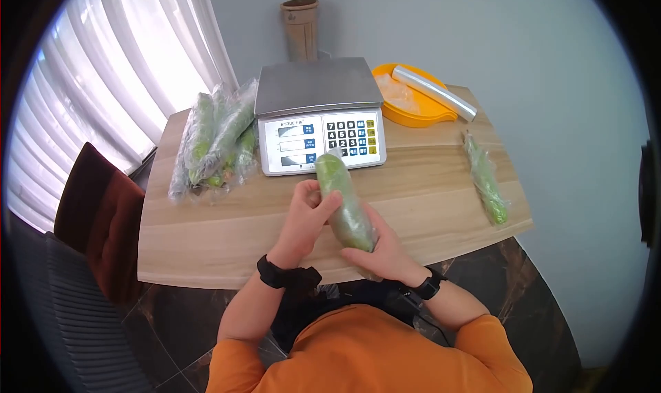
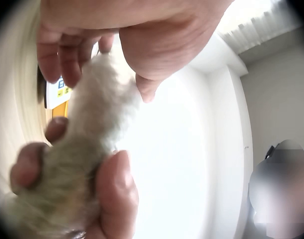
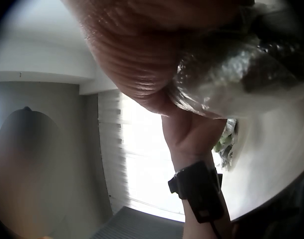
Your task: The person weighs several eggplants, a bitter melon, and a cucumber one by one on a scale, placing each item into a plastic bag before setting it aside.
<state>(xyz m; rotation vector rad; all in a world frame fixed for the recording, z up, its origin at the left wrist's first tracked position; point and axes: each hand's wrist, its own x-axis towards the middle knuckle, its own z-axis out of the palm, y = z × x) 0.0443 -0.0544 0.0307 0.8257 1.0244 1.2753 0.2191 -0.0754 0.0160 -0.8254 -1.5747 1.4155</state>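
- Orange shirt [image 1: 372, 355] nearest, beside the table [image 1: 206, 234]
- Left hand [image 1: 308, 214], curled, holds the wrapped green vegetable [image 1: 345, 203]
- Right hand [image 1: 385, 252] grips its near end
- Scale [image 1: 317, 90] beyond

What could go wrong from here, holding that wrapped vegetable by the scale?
Slip: glossy film on the wrapped vegetable could slide in the left grip or right grip.
Drop: its lower end is near the table's front edge; it might reach the floor.
Mis-press: its upper end appears close to the keypad.

L hand [image 1: 303, 217] & R hand [image 1: 383, 248] curled, close tog., forearms [image 1: 251, 312] angled inward.
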